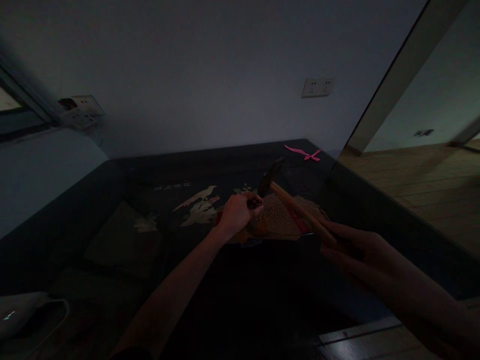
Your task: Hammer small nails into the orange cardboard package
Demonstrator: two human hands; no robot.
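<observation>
My right hand (360,250) is wrapped round the wooden handle of a hammer (300,212). The hammer's dark head is raised just right of my left fingertips. My left hand (240,212) is closed in a pinch; what its fingers hold is too dark and small to make out. Under and beside it, on the dark tabletop, is a flat piece with a honeycomb-like pattern (279,217), brown and orange, with a red patch near its right side.
A pink ribbon-like item (305,154) lies at the back right of the dark table (210,155). Pale bird and flower decoration (198,205) shows left of my left hand. A white device (18,310) with a cord is at the lower left. Wall sockets (317,87) are behind.
</observation>
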